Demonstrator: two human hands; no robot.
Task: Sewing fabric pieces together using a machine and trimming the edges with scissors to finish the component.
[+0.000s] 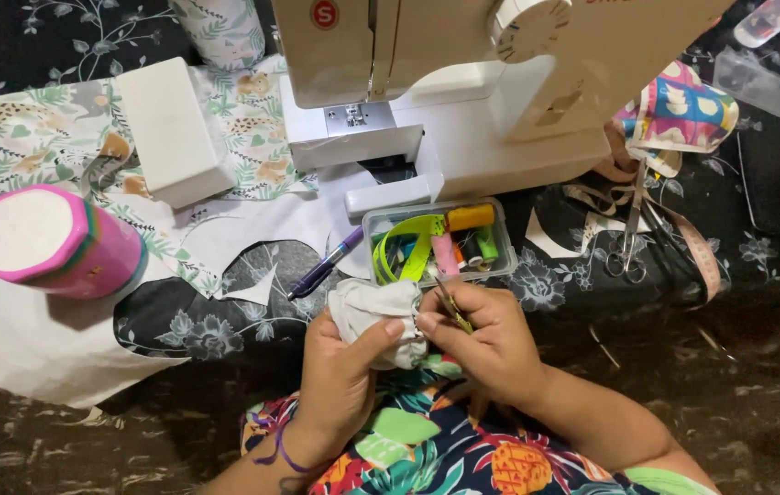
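Head view, person seated at a white sewing machine (pixel 463 101). The left hand (pixel 340 376) closes its fingers around a bunched piece of white fabric (pixel 376 312), thumb pressed on top; the fabric sits just in front of a clear plastic box of thread spools (pixel 436 240), itself touching the front of the sewing machine. The right hand (pixel 491 344) pinches a pair of small snips (pixel 452 307), fingers narrow around the handles and the tips angled toward the fabric and touching or nearly touching it; whether the blades are parted cannot be told.

To the left of the sewing machine lie a purple pen (pixel 326 264), a white rectangular block (pixel 170 128) on leaf-printed cloth (pixel 32 137), and a pink cylindrical container (pixel 55 240). To its right lie a pair of scissors (pixel 628 243), a measuring tape (pixel 697 247) and a colourful printed fabric piece (pixel 683 115), all on the dark floral surface (pixel 775 229).

Risks, as judged: the left thumb lies very near the blade tips, so a slip could nick it; because the fabric is crumpled, a hidden fold could be cut along with a thread.
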